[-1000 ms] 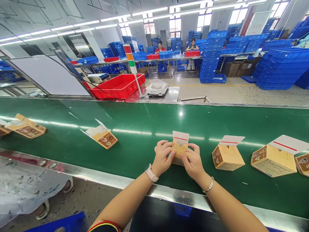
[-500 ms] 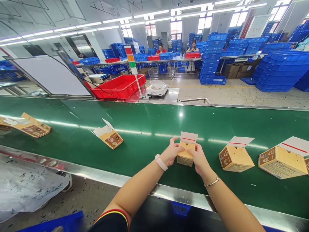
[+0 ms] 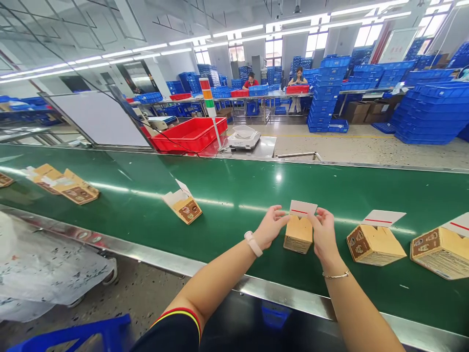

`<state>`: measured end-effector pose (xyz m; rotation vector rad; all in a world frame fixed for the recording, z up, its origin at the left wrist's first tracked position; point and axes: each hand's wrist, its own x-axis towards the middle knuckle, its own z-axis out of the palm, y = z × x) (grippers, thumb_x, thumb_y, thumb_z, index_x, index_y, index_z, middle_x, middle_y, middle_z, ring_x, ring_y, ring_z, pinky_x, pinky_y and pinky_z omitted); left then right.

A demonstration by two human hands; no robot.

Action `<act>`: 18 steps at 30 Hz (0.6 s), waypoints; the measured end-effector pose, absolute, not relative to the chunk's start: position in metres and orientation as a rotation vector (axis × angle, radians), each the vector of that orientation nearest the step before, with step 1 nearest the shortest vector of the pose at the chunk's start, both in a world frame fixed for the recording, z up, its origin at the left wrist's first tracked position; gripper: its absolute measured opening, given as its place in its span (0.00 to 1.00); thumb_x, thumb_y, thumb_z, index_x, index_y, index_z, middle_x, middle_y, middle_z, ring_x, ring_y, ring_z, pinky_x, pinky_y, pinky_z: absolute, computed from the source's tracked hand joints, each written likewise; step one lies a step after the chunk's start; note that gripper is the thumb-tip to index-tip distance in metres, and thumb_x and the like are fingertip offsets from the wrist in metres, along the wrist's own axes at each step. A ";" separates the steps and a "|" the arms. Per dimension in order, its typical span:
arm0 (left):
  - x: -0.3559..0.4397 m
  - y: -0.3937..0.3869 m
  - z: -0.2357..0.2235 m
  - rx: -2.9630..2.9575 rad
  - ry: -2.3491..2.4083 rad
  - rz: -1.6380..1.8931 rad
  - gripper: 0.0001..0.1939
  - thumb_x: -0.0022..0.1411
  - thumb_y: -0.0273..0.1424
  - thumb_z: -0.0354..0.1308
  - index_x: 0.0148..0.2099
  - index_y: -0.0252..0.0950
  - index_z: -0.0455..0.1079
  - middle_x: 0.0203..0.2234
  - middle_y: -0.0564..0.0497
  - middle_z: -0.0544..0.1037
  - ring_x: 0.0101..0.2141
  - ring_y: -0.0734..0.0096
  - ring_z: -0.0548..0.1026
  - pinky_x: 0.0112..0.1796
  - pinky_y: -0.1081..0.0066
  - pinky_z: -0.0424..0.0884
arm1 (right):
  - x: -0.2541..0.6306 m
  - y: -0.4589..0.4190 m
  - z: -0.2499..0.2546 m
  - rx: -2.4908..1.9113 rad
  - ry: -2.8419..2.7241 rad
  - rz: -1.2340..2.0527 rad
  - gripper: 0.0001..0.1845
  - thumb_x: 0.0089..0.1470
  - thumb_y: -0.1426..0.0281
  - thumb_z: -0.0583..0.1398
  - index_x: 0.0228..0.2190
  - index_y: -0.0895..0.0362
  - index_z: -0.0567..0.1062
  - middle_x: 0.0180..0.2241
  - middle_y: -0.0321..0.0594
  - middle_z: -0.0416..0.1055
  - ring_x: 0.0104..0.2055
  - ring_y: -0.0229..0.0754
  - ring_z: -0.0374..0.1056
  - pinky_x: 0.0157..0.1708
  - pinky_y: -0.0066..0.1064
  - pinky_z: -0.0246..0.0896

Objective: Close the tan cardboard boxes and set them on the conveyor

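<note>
In front of me on the green belt stands a small tan cardboard carton (image 3: 298,235) with its white, red-striped lid flap (image 3: 303,209) raised. My left hand (image 3: 270,228) is at the carton's upper left corner, fingers stretched and apart. At the right end of the flap, my right hand (image 3: 324,235) has its thumb in front and its fingers close by at the edge, closed on it. To the right sits a similar carton (image 3: 375,244), lid up, and beyond it another carton (image 3: 439,249), cut by the frame edge.
A tilted open carton (image 3: 188,210) lies to the left, with several more cartons (image 3: 78,190) farther along the green conveyor belt (image 3: 234,244). Behind the belt are a red bin (image 3: 190,134), a signal light (image 3: 207,98) and a scale (image 3: 244,138). A blue stool (image 3: 110,332) stands lower left.
My hands have moved from the carton's front tabs up toward its raised flap, and the left fingers have spread. The cartons appear farther right as the view shifted.
</note>
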<state>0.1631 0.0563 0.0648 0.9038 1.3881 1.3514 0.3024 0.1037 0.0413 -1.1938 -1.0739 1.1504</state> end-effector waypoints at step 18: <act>-0.027 0.013 0.030 0.772 2.047 1.989 0.33 0.41 0.19 0.68 0.48 0.38 0.56 0.42 0.48 0.70 0.45 0.62 0.75 0.50 0.58 0.71 | 0.277 0.047 0.041 -0.293 -1.891 0.242 0.18 0.53 0.76 0.56 0.46 0.53 0.64 0.42 0.46 0.66 0.45 0.48 0.66 0.41 0.46 0.69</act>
